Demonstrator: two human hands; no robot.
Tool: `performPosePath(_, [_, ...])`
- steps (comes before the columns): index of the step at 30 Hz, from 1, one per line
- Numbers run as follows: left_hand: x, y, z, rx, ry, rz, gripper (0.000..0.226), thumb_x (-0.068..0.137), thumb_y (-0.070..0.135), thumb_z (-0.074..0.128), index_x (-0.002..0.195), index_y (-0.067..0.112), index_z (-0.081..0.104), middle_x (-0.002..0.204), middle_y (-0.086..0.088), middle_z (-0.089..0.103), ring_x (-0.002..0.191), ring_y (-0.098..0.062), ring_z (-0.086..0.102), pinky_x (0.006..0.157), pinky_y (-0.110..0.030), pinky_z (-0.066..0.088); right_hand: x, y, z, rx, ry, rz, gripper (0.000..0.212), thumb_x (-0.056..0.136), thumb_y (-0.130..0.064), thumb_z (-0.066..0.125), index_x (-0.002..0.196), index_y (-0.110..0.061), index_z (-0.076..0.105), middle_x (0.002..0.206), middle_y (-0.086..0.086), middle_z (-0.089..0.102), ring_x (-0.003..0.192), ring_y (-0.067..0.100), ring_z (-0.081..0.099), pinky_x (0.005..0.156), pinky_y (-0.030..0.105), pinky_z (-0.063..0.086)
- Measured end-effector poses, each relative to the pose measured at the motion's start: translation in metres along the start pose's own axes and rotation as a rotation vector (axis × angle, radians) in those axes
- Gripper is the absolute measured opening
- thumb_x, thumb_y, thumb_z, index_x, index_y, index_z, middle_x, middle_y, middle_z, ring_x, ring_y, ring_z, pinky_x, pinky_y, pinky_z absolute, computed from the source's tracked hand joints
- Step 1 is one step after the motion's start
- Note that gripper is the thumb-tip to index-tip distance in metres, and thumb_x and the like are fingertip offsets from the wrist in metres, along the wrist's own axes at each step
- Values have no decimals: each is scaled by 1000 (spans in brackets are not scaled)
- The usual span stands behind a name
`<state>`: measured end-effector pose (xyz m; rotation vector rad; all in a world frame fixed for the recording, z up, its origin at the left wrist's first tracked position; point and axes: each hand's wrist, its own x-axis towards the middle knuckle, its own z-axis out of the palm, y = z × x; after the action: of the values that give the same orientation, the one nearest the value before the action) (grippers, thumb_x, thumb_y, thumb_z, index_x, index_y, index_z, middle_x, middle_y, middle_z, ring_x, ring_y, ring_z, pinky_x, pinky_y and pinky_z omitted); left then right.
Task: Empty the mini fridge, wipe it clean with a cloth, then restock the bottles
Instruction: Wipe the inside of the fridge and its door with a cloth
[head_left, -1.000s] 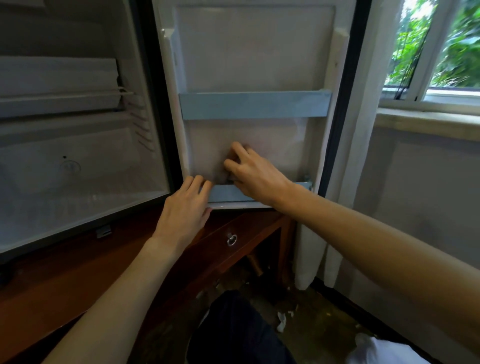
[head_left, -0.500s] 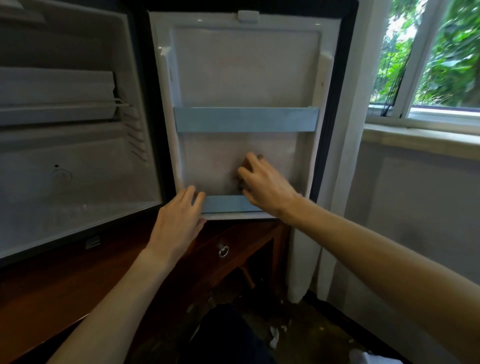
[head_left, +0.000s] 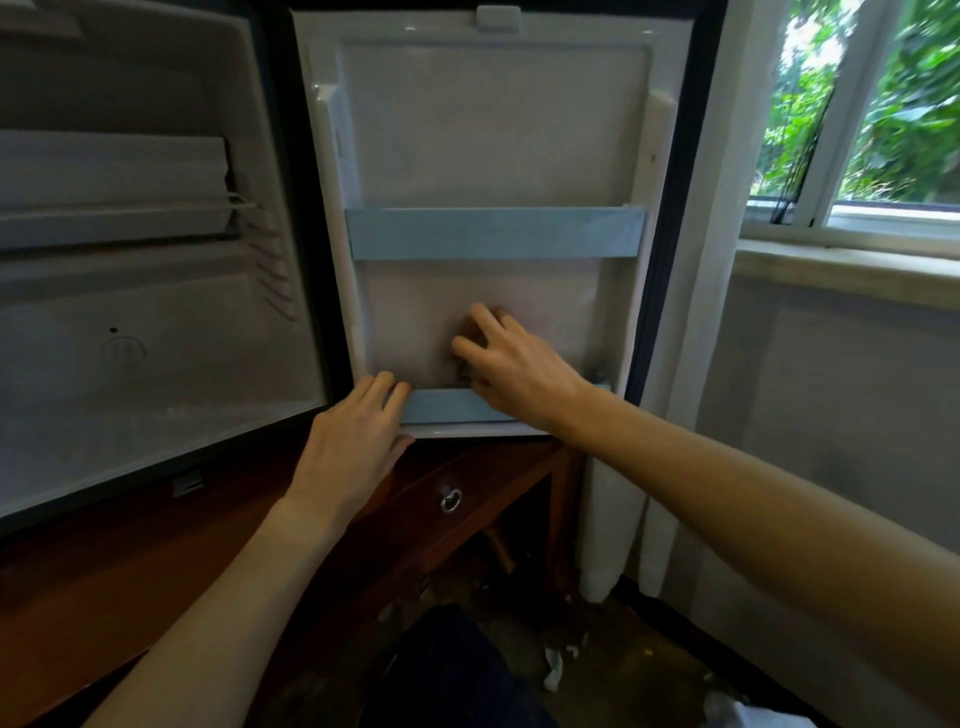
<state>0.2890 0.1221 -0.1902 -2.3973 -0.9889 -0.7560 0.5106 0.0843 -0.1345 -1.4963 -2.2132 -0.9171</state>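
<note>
The mini fridge (head_left: 156, 332) stands open with no bottles inside. Its door (head_left: 493, 130) faces me, with two pale blue rails: an upper rail (head_left: 493, 234) and a lower rail (head_left: 447, 405). My right hand (head_left: 514, 369) presses a small brownish cloth (head_left: 470, 328) against the door's lower panel, just above the lower rail. Most of the cloth is hidden under my bent fingers. My left hand (head_left: 353, 441) rests on the door's lower left corner, fingers straight on the rail end and thumb under the bottom edge.
The fridge sits on a dark wooden cabinet (head_left: 130, 597) with a drawer ring pull (head_left: 450, 500). A white curtain (head_left: 623, 519) and a wall with a window (head_left: 857, 130) are on the right. Scraps of paper (head_left: 555, 670) lie on the floor.
My right hand slid the cloth to the right across the lower door panel, then back to the left. My left hand stayed at the door's lower left corner.
</note>
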Motion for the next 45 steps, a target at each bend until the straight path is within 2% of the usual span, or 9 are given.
performPosePath(5, [0,1,0,-6,20,26,56,76,28,86,121,9,58,109,-4,54,101,-21,57,55,-32,53,-55,47,-19,-76,-30,176,36,86,-22,67,119,-11,54,127,19,42,105,34,51,71,44,59])
performPosePath(8, [0,1,-1,-7,28,31,56,77,28,86,122,9,58,110,-3,55,101,-21,57,57,-32,54,-63,54,-23,-73,-29,204,33,87,-20,67,117,-10,57,126,19,43,103,35,52,76,45,58])
performPosePath(13, [0,1,2,-10,21,24,56,78,29,85,123,10,58,111,-3,55,103,-21,57,61,-33,54,-31,27,-6,24,20,138,31,87,-20,68,115,-10,60,122,15,45,101,30,53,79,42,57])
performPosePath(16, [3,1,2,3,26,28,56,76,30,86,121,11,59,110,-3,56,103,-21,57,60,-33,55,7,-6,12,82,55,88,27,81,-15,70,105,-6,64,116,21,51,96,38,55,74,48,54])
performPosePath(21, [7,3,2,38,37,40,56,75,31,86,120,11,60,109,-3,58,103,-21,58,61,-31,54,41,-35,20,131,34,-3,31,70,-11,78,97,-5,66,115,24,55,91,41,57,71,44,53])
performPosePath(25, [6,-1,2,34,30,64,55,75,31,86,119,10,60,108,-4,57,101,-22,58,59,-32,53,18,-13,13,112,40,-21,28,77,-10,73,102,-6,63,114,20,52,94,36,55,69,43,55])
performPosePath(35, [2,-7,8,4,66,84,56,72,27,88,117,5,61,105,-7,54,96,-24,58,48,-32,51,-65,52,-20,-11,0,220,18,88,-17,62,104,-9,61,117,15,44,95,28,51,77,40,56])
performPosePath(40, [0,-4,10,-10,75,59,56,75,27,86,120,6,60,107,-6,54,99,-23,58,51,-33,52,-34,24,-12,74,33,229,23,89,-19,63,109,-9,62,121,13,44,106,28,49,85,39,55])
performPosePath(45, [3,-3,9,-9,56,54,57,75,28,86,121,8,61,112,-7,56,102,-24,60,55,-32,54,28,-31,12,142,62,160,19,81,-12,70,96,-3,62,115,24,49,97,40,54,75,46,51])
